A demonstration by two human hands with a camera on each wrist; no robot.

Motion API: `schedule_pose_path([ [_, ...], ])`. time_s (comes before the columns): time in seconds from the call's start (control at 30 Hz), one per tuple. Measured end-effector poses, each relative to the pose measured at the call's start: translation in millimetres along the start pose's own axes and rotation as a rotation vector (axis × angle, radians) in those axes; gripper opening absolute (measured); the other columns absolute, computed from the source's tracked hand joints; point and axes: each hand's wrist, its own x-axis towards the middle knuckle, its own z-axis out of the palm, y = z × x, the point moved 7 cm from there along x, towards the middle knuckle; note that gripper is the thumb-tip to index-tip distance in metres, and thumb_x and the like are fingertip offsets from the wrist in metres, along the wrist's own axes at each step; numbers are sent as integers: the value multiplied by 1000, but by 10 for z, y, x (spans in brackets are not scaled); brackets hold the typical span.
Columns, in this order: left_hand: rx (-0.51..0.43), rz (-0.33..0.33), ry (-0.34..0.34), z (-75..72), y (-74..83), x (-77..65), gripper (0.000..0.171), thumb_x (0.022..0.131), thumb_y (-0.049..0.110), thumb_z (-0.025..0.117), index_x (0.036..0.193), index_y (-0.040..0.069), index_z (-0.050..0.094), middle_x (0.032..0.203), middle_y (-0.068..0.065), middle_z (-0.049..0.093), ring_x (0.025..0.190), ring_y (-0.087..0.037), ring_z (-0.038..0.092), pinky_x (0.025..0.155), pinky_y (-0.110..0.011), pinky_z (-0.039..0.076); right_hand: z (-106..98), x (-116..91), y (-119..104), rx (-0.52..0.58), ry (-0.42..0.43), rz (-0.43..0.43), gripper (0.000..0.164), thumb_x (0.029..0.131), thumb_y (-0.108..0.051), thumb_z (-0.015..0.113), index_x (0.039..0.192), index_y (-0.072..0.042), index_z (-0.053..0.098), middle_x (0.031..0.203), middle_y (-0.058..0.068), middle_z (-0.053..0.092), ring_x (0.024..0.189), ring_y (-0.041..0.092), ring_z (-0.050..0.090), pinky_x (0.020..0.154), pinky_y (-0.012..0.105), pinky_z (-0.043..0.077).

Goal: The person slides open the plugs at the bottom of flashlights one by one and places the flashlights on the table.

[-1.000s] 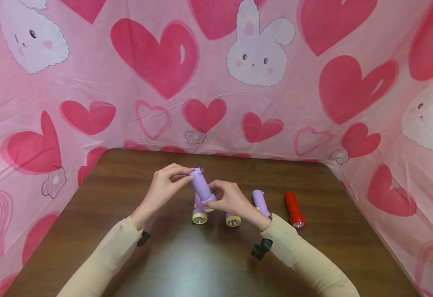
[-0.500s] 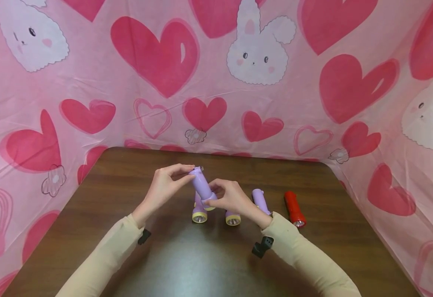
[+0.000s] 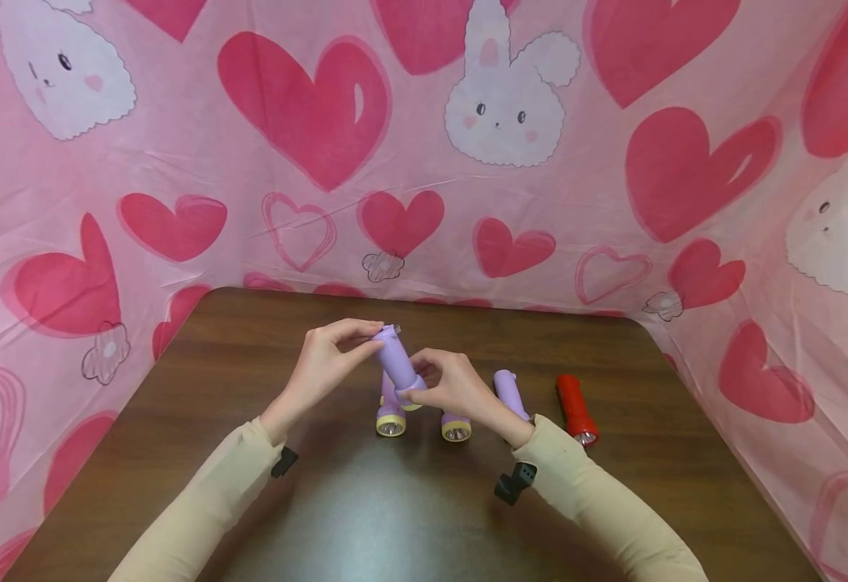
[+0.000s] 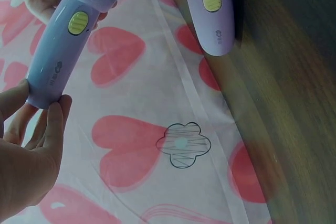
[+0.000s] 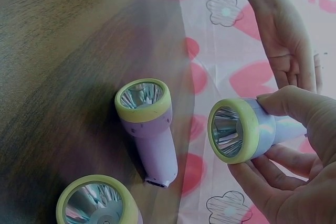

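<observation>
A lilac flashlight (image 3: 398,360) with a yellow rim is held up, tilted, over the table between both hands. My left hand (image 3: 325,362) pinches its tail end with thumb and fingertips. My right hand (image 3: 451,383) grips the wider head end. In the left wrist view, the yellow-green switch (image 4: 79,23) on the barrel shows, with small dark print below it. The right wrist view shows the lens and reflector (image 5: 228,131), unlit, facing back toward the person. A small clear tab (image 3: 396,330) sticks out at the tail.
Two more lilac flashlights, one left (image 3: 390,425) and one right (image 3: 456,429), lie behind and below the hands, lenses toward the person. Another lilac flashlight (image 3: 511,394) lies partly behind the right wrist. A red flashlight (image 3: 577,410) lies farther right on the brown wooden table (image 3: 351,517).
Both hands and the held flashlight have shifted very slightly up and to the right. The grips look the same, and the flashlights on the table stay in place.
</observation>
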Motion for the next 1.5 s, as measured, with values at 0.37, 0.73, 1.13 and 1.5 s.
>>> schedule_pose_path([
  [0.37,-25,16,-18,28,13,-3,24,84,6,77,107,2,75,110,-13,75,102,-24,71,88,-31,58,6,-9,4,4,-5,-8,36,78,-15,83,109,-4,68,103,12,74,93,21,72,82,43,61],
  [0.73,-23,8,-40,21,14,5,25,85,6,76,109,2,74,111,-13,74,103,-23,71,91,-31,57,21,5,-16,0,6,-39,35,78,-16,84,107,-4,68,100,13,74,89,19,73,79,41,61],
  [1.13,-52,15,-72,26,13,-3,26,86,6,75,112,3,74,108,-12,72,102,-12,68,93,-35,57,18,-3,-37,4,-5,-44,36,78,-14,84,108,-3,68,101,13,73,89,21,73,79,39,62],
  [1.5,-37,-55,-81,16,-32,14,28,87,9,75,114,5,73,112,-10,71,104,-16,68,94,-34,56,27,8,-31,12,-36,-11,38,79,-16,83,111,-3,68,102,13,73,91,21,72,82,42,61],
])
